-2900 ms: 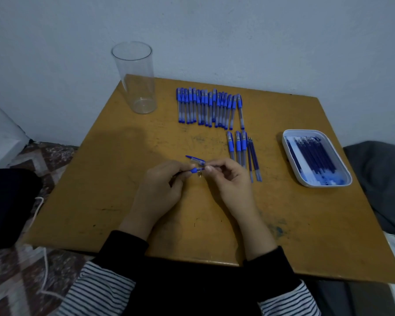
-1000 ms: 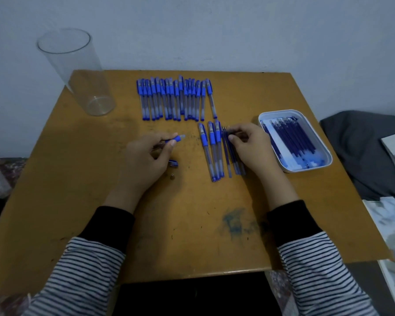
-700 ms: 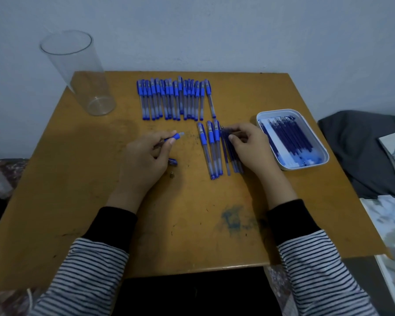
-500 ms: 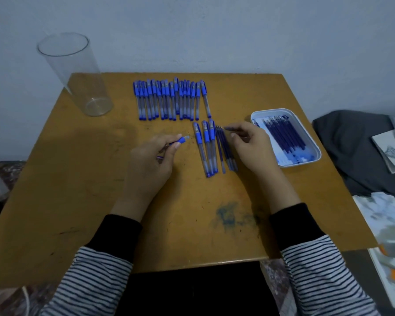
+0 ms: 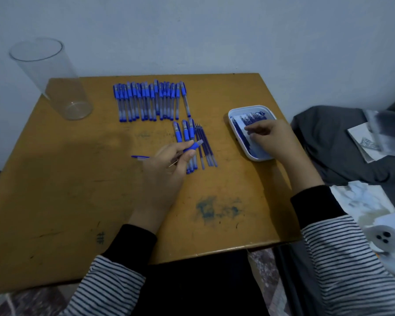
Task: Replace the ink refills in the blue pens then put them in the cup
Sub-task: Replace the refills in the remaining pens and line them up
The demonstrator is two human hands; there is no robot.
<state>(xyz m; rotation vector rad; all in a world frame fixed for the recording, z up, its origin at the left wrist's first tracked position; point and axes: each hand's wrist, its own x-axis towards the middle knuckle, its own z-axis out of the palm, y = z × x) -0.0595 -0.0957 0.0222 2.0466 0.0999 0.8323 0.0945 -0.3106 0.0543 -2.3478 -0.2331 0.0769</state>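
Blue barrel pinched in left hand; right hand lay over tray refills, finger grip unclear. Refill-fetch step; next move required pinching single refill.

Right hand: gone from the loose refills to the tray, fingers inside it.
Left hand: shifted right with its barrel, now over three pens.

Wears a left sleeve and right sleeve striped black and white, each ending in a wide plain black cuff; leaves left hand and right hand bare.
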